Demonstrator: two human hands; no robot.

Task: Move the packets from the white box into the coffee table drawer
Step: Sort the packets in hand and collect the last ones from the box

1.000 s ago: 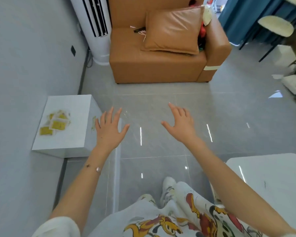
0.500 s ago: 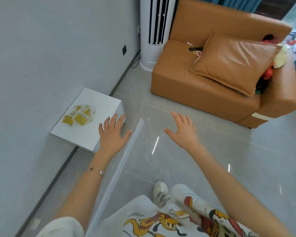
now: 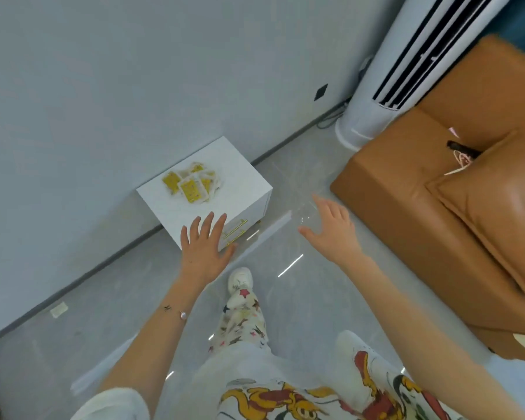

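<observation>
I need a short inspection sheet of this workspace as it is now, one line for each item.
Surface: glossy grey floor with light reflections.
Job's things: yellow packets heaped on the white box by the wall.
Clutter: pale scrap on the floor by the wall; small dark item on the sofa.
Hands: left hand open over the box's near corner, contact unclear; right hand open above the floor; both empty.
Cables: dark cable at the tower air conditioner base.
Surroundings: wall socket; cushion on the sofa.

No legible text anywhere (print on the yellow packets (image 3: 191,184) too blurred)
</observation>
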